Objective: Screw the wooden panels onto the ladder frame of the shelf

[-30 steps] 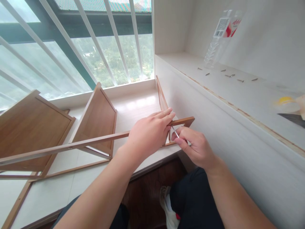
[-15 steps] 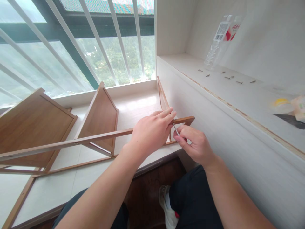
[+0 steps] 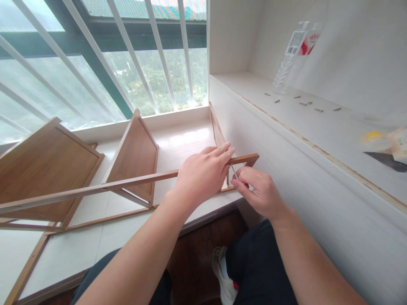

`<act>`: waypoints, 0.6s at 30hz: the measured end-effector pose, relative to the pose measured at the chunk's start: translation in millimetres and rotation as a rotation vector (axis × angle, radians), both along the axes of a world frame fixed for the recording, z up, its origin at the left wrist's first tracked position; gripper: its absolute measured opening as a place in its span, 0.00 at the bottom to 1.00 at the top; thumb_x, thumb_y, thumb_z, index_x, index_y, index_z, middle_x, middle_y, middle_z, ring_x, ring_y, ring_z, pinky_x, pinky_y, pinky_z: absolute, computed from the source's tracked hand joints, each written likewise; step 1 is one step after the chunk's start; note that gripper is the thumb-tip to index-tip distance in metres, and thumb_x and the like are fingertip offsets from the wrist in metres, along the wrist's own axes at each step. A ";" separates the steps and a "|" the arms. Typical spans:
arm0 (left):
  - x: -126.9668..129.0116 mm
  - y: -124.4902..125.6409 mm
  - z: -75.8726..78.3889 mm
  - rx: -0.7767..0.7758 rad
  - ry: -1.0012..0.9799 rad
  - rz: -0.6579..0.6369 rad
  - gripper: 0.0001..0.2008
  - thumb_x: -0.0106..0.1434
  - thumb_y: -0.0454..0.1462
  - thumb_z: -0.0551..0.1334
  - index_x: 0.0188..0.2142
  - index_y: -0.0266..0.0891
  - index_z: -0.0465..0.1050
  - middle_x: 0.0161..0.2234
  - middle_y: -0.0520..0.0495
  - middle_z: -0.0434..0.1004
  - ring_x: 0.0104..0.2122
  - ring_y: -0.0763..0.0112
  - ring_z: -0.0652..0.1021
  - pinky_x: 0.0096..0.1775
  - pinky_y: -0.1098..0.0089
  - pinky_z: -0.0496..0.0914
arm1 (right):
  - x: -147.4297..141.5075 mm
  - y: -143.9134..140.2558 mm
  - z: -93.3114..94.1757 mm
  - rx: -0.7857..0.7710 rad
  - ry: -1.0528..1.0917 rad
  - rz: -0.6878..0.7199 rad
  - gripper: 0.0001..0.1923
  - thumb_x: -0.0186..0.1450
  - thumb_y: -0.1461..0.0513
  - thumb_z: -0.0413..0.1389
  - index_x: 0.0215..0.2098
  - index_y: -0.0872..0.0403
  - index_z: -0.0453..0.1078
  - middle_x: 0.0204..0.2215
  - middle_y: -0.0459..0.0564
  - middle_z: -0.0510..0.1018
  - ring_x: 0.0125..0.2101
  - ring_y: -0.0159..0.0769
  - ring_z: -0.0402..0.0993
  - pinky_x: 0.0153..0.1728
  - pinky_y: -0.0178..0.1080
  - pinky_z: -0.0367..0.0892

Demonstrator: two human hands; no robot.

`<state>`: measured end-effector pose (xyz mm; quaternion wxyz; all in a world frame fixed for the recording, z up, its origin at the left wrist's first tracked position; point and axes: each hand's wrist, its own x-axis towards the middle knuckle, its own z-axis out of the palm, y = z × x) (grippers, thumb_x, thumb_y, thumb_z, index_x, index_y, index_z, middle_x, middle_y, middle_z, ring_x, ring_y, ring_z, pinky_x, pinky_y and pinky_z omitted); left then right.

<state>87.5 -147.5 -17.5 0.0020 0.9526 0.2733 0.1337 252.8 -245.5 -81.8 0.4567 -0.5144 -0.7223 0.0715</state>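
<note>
A brown wooden frame (image 3: 140,181) with shelf panels lies on its side on the white ledge. My left hand (image 3: 203,173) is closed over its upper rail near the right end, fingers pointing right. My right hand (image 3: 257,188) grips a screwdriver (image 3: 234,171), whose thin metal shaft slants up to the underside or front face of the rail, just beside my left fingertips. Most of the screwdriver's handle is hidden in my fingers. Whether a screw sits at the tip is too small to tell.
Several loose screws (image 3: 302,103) lie on the white shelf (image 3: 343,135) at right, near a clear plastic bottle (image 3: 294,59). Farther right is a yellow-capped container (image 3: 377,140). A white side wall (image 3: 286,156) stands close to my right hand. Window bars (image 3: 155,55) are behind.
Both hands stay almost in place. The fingers of my right hand and the screwdriver have shifted very slightly; the wooden frame has moved a touch.
</note>
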 end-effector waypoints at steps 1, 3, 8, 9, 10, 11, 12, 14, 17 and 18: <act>-0.1 0.1 0.0 0.005 0.001 -0.002 0.22 0.73 0.40 0.51 0.65 0.49 0.65 0.68 0.55 0.63 0.62 0.62 0.71 0.54 0.62 0.75 | -0.3 0.0 -0.1 0.000 -0.011 -0.014 0.16 0.73 0.60 0.52 0.27 0.50 0.59 0.26 0.46 0.67 0.28 0.36 0.63 0.32 0.40 0.59; -0.1 -0.1 0.4 0.006 0.010 -0.001 0.23 0.73 0.40 0.51 0.65 0.50 0.64 0.69 0.55 0.62 0.61 0.61 0.72 0.53 0.62 0.75 | -0.9 -0.2 0.0 -0.001 -0.032 -0.048 0.17 0.74 0.59 0.52 0.26 0.50 0.59 0.24 0.46 0.66 0.27 0.36 0.62 0.32 0.40 0.58; 0.6 -1.8 2.3 -0.025 0.066 0.067 0.24 0.73 0.42 0.51 0.66 0.55 0.63 0.70 0.55 0.59 0.49 0.60 0.81 0.45 0.62 0.77 | -2.5 -2.1 2.7 0.001 -0.051 -0.083 0.18 0.74 0.58 0.52 0.25 0.50 0.58 0.23 0.45 0.64 0.26 0.35 0.60 0.30 0.39 0.57; 0.8 -2.1 2.4 -0.026 0.072 0.078 0.24 0.73 0.42 0.51 0.66 0.56 0.63 0.70 0.56 0.59 0.46 0.60 0.82 0.43 0.61 0.77 | -3.2 -2.6 3.3 0.004 -0.045 -0.087 0.18 0.74 0.58 0.52 0.25 0.50 0.59 0.23 0.45 0.64 0.26 0.35 0.60 0.30 0.39 0.57; 1.0 -2.3 2.2 -0.023 0.075 0.084 0.24 0.73 0.43 0.51 0.66 0.56 0.63 0.70 0.56 0.59 0.45 0.59 0.83 0.42 0.61 0.77 | -4.1 -3.1 3.7 0.008 -0.036 -0.091 0.18 0.74 0.58 0.52 0.26 0.50 0.59 0.23 0.45 0.65 0.26 0.35 0.60 0.31 0.39 0.57; 1.2 -2.5 1.9 -0.019 0.075 0.086 0.24 0.73 0.43 0.51 0.66 0.56 0.63 0.70 0.56 0.59 0.44 0.59 0.83 0.42 0.61 0.77 | -5.3 -3.4 4.0 0.012 -0.029 -0.093 0.18 0.74 0.58 0.53 0.26 0.50 0.60 0.24 0.45 0.65 0.26 0.35 0.61 0.31 0.40 0.57; 1.3 -2.6 1.6 -0.014 0.075 0.087 0.24 0.73 0.43 0.51 0.66 0.56 0.62 0.70 0.56 0.59 0.44 0.59 0.83 0.41 0.61 0.77 | -6.5 -3.8 4.1 0.015 -0.025 -0.095 0.17 0.74 0.58 0.53 0.26 0.51 0.60 0.24 0.45 0.66 0.27 0.35 0.61 0.31 0.40 0.57; 1.4 -2.6 1.0 -0.003 0.075 0.086 0.24 0.73 0.43 0.51 0.67 0.56 0.62 0.70 0.56 0.58 0.43 0.59 0.84 0.41 0.61 0.77 | -9.2 -4.3 3.9 0.017 -0.029 -0.101 0.18 0.73 0.58 0.54 0.26 0.51 0.60 0.23 0.45 0.65 0.26 0.34 0.61 0.31 0.39 0.57; 1.4 -2.9 0.9 0.005 0.077 0.086 0.24 0.73 0.43 0.51 0.67 0.55 0.62 0.70 0.56 0.59 0.42 0.60 0.84 0.40 0.61 0.77 | -12.2 -4.9 3.0 0.016 -0.034 -0.116 0.19 0.73 0.58 0.55 0.25 0.51 0.59 0.22 0.44 0.63 0.25 0.33 0.60 0.30 0.39 0.55; 1.4 -3.1 1.2 0.005 0.075 0.086 0.24 0.73 0.42 0.51 0.67 0.55 0.62 0.70 0.55 0.59 0.42 0.60 0.84 0.40 0.61 0.78 | -12.8 -5.2 2.6 0.016 -0.030 -0.120 0.19 0.73 0.58 0.55 0.25 0.51 0.59 0.22 0.44 0.63 0.25 0.33 0.60 0.30 0.39 0.55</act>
